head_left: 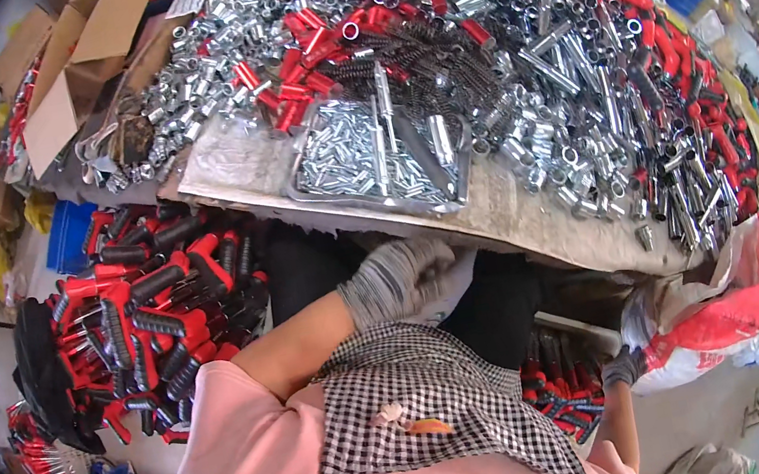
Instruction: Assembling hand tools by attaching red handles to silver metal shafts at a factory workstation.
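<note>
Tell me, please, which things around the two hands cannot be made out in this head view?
- Left hand: fingertips curl under the table edge; whether they hold anything is hidden.
- Right hand: small and low in the picture; its grip cannot be told.
- Red-handled tools beside the right hand: partly covered by the checked apron.
- Tray of metal pins: single pieces too small.

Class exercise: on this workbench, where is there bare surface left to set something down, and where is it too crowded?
Bare room is only along the near edge of the workbench: a strip between the metal tray of small silver tubes and the table edge, plus a patch to the tray's left at. Everything behind and right is heaped with silver tubes, springs and red sleeves.
</note>
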`<state>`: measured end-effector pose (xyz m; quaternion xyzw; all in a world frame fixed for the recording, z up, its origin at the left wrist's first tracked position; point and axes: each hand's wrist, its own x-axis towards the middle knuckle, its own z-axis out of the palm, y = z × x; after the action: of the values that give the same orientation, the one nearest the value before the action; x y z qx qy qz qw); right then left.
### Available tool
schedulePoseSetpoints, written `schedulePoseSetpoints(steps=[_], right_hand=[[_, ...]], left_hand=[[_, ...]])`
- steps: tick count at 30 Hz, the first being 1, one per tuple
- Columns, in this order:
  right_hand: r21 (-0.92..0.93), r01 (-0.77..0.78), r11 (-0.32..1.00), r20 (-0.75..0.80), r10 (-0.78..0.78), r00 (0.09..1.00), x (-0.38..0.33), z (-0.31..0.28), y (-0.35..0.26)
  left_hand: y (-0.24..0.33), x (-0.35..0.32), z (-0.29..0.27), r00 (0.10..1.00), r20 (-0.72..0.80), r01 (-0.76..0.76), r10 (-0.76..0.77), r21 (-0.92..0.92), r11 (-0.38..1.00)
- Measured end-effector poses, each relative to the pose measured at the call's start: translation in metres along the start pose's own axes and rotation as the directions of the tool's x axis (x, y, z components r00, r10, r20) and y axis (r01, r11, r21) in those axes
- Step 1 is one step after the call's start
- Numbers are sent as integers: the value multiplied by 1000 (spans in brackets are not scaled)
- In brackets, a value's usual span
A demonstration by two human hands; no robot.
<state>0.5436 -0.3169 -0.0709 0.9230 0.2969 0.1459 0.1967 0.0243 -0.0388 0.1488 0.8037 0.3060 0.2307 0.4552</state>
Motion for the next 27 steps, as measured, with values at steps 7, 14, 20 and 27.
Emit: schedulePoseSetpoints(steps=[7,14,20,27], right_hand=[[665,728,164,-545,-559,624,-58,-288,-158],[374,865,-336,-843,-512,165,-90,-429,-228],[256,902,-348,-931,-341,133,-89,-458,-244],[288,957,43,-870,-406,280,-90,-460,-265]], left_hand=[[11,60,-91,754,-504,640,-421,421,642],[-29,70,-112,754,-567,569,-331,314,760],[-14,19,-118,647,-757,187,92,275,943],[41,-11,-110,799,-406,-321,443,335,886]])
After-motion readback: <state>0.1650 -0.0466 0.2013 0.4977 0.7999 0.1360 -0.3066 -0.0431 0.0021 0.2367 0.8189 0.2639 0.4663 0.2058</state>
